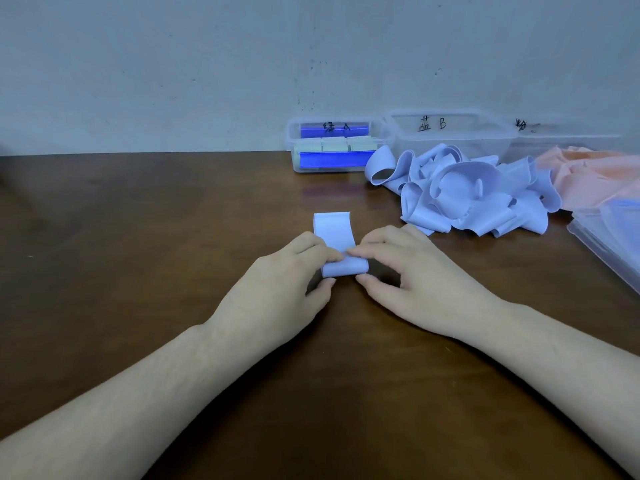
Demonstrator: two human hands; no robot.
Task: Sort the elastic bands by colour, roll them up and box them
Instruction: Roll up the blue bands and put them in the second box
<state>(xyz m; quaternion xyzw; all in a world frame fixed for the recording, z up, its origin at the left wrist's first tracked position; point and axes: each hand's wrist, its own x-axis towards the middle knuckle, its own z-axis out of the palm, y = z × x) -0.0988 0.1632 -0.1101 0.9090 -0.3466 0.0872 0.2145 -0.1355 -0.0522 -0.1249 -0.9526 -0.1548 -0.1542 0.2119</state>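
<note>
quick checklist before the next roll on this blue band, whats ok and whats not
1. Left hand pinches the light blue band: ok.
2. Right hand pinches the same near end: ok.
3. Band's far part lies free on the table, apart from the blue pile: ok.
4. Roll tightness under the fingers: cannot tell.
5. Box marked B open behind the pile: ok.
6. Box B holds rolls yet: cannot tell.

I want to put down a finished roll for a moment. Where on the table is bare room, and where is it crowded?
Free: the wide table left of the left hand, and the strip between the blue band and the box with rolls. Crowded: right side, with the blue pile, pink pile and lids.
</note>
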